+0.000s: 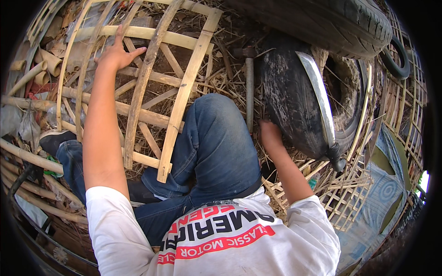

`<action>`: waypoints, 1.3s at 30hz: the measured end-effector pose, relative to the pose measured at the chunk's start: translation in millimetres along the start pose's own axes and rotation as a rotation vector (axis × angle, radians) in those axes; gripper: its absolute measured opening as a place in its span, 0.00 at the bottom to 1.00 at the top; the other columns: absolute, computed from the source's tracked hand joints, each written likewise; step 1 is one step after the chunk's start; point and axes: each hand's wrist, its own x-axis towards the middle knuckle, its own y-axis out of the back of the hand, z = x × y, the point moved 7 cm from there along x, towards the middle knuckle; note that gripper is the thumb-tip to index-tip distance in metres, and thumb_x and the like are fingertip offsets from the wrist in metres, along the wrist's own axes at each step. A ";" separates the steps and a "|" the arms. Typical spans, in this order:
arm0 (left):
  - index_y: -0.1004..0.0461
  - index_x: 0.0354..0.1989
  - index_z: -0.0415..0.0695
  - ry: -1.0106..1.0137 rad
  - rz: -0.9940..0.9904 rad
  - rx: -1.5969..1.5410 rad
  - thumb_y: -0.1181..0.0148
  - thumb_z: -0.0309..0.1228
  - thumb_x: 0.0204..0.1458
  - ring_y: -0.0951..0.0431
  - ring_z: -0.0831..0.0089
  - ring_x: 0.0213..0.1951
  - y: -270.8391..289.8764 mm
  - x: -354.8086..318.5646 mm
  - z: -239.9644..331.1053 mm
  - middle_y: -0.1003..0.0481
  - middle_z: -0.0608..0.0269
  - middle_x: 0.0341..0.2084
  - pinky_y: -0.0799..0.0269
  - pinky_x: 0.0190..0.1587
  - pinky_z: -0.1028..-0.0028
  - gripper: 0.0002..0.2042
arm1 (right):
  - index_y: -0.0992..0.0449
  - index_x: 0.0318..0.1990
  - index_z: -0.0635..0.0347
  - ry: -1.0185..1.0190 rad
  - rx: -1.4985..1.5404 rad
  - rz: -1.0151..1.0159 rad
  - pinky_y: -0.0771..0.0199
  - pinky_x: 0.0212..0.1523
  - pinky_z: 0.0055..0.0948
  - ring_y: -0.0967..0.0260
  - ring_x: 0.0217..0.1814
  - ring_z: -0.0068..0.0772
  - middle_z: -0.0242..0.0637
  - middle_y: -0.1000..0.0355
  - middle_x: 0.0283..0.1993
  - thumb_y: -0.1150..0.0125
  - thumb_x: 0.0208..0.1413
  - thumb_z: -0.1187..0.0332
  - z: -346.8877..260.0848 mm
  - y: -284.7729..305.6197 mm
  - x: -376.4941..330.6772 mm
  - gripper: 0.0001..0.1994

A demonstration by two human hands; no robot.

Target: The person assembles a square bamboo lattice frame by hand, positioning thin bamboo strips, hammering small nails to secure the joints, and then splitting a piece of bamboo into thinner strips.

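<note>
My left hand (116, 54) lies open-fingered on the bamboo frame (152, 87), its slats running away from me. My right hand (269, 133) reaches the hammer (249, 87), handle pointing toward me; I cannot tell its grip.

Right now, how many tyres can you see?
2. One big tyre lies along the top edge. A second, worn tyre sits just below it, by the right hand, with a curved blade resting on it. Others may be hidden.
</note>
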 end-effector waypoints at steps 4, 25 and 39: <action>0.76 0.71 0.68 0.014 0.020 0.016 0.49 0.75 0.39 0.33 0.48 0.61 -0.4 0.7 -3.5 0.34 0.45 0.59 0.54 0.63 0.34 0.57 | 0.27 0.34 0.63 0.125 -0.058 -0.054 0.26 0.39 0.47 0.27 0.39 0.58 0.51 0.26 0.35 0.45 0.47 0.77 -15.1 6.0 0.9 0.05; 0.72 0.72 0.68 0.100 -0.070 0.025 0.45 0.74 0.36 0.37 0.50 0.63 19.2 -25.1 0.9 0.39 0.44 0.63 0.56 0.65 0.41 0.58 | 0.31 0.29 0.68 -0.012 0.471 0.129 0.28 0.22 0.26 0.30 0.21 0.20 0.41 0.28 0.23 0.39 0.46 0.78 -67.0 123.4 -12.9 0.06; 0.70 0.72 0.71 0.035 -0.119 -0.159 0.40 0.71 0.36 0.32 0.55 0.60 22.5 -26.8 -0.5 0.34 0.47 0.60 0.54 0.65 0.46 0.57 | 0.30 0.52 0.78 0.342 1.482 -0.296 0.22 0.50 0.25 0.24 0.49 0.33 0.51 0.26 0.47 0.42 0.53 0.82 -334.8 189.9 213.9 0.17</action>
